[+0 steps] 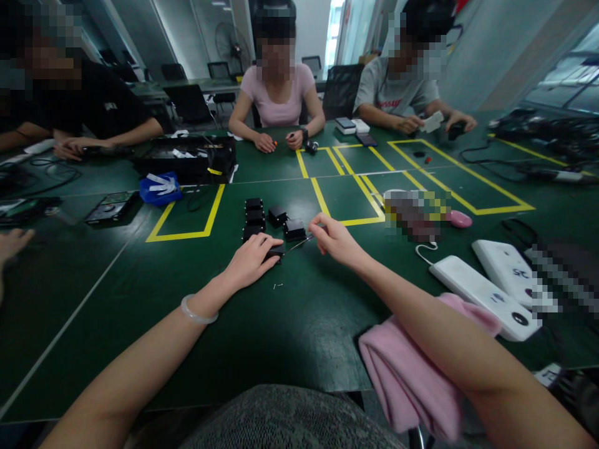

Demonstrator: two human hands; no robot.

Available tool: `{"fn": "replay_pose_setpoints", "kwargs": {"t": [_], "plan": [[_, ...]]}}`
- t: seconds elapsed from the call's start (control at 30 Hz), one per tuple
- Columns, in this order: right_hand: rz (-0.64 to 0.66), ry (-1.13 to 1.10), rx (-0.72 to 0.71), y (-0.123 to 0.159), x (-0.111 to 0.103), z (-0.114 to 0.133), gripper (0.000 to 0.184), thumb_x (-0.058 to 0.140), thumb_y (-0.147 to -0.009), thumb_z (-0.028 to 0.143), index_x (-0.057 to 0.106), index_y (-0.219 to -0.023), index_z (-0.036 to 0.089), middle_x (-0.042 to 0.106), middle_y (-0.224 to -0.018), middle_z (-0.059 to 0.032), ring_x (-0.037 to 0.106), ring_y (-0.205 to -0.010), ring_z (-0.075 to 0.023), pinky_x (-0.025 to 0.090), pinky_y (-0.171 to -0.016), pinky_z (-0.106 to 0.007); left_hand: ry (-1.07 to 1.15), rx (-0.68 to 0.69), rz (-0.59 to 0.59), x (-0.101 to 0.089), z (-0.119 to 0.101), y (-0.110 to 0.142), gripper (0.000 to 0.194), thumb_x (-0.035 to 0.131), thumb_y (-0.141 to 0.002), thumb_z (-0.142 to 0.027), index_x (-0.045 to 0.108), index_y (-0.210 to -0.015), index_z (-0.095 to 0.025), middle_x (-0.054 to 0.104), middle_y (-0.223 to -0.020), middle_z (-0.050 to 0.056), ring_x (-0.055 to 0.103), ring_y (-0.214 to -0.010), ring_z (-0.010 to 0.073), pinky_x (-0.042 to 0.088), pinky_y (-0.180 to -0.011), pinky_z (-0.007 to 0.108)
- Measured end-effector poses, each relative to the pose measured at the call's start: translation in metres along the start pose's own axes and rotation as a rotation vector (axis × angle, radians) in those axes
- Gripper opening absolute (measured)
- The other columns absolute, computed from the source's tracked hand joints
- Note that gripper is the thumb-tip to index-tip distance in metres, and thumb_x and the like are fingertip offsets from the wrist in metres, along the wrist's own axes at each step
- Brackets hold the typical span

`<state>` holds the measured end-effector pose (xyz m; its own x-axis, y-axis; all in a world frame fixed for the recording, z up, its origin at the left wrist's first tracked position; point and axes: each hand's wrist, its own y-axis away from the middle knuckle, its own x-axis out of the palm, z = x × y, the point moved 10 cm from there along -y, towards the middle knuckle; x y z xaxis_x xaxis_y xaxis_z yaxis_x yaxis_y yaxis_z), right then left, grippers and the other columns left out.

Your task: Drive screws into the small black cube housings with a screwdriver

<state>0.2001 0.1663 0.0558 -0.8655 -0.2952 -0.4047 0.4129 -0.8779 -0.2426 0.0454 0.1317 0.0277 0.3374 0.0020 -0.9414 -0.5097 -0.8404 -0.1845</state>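
Note:
On the green table, my left hand [250, 259] is closed around a small black box [275, 251], pressing it against the tabletop. Pinched in the fingers of my right hand [334, 240] is a thin screwdriver [296, 244], its shaft slanting down left so that the tip meets the side of that box. Just beyond my hands stand several similar black boxes [254, 216], some in a column, with a loose box [277, 216] and another box [294, 229] beside them. Two tiny screws [277, 286] lie nearer to me.
A pink cloth [407, 368] hangs over the front edge beneath my right forearm. White power banks [482, 296] lie at the right, near a pink mouse [459, 219]. Left are a hard drive [112, 207] and a blue bag [160, 189]. Several people sit around the table.

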Motion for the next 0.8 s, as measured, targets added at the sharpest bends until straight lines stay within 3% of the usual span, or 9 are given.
{"fn": "replay_pose_setpoints", "kwargs": {"t": [0.13,0.43,0.67,0.8], "plan": [[0.006,-0.025,-0.049,0.0009,0.0008,0.0061,0.007,0.045,-0.098,0.026,0.045,-0.093,0.022,0.045,-0.048,0.0104,0.045,-0.043,-0.0094,0.036,-0.049,-0.023,0.006,-0.006,0.002,0.0001,0.0007,0.0001,0.037,0.047,-0.099,-0.033,0.049,-0.134,-0.022,0.056,-0.123,0.010,0.055,-0.108,0.0268,0.052,-0.086,0.042],[-0.010,0.038,-0.005,0.0005,-0.0008,0.0010,0.019,0.047,-0.098,0.034,0.047,-0.084,0.022,0.043,-0.044,0.0104,0.043,-0.040,-0.0087,0.033,-0.048,-0.023,-0.009,0.012,-0.024,-0.0004,0.0002,0.0002,0.036,0.048,-0.099,-0.033,0.050,-0.132,-0.023,0.057,-0.121,0.009,0.055,-0.108,0.0270,0.051,-0.089,0.043],[-0.009,-0.026,-0.047,-0.0003,0.0011,0.0041,0.006,0.045,-0.097,0.026,0.046,-0.094,0.022,0.046,-0.048,0.0108,0.046,-0.042,-0.0095,0.036,-0.050,-0.024,0.006,-0.001,-0.014,0.0004,0.0020,0.0004,0.037,0.048,-0.098,-0.033,0.050,-0.134,-0.023,0.056,-0.122,0.009,0.055,-0.109,0.0267,0.051,-0.088,0.042],[-0.019,-0.015,-0.020,0.0002,-0.0005,0.0030,0.015,0.047,-0.098,0.032,0.047,-0.086,0.022,0.045,-0.046,0.0102,0.045,-0.041,-0.0092,0.034,-0.049,-0.024,0.003,-0.001,-0.010,0.0008,0.0019,0.0004,0.037,0.048,-0.099,-0.033,0.050,-0.134,-0.022,0.056,-0.123,0.010,0.055,-0.108,0.0266,0.051,-0.088,0.042]]}}
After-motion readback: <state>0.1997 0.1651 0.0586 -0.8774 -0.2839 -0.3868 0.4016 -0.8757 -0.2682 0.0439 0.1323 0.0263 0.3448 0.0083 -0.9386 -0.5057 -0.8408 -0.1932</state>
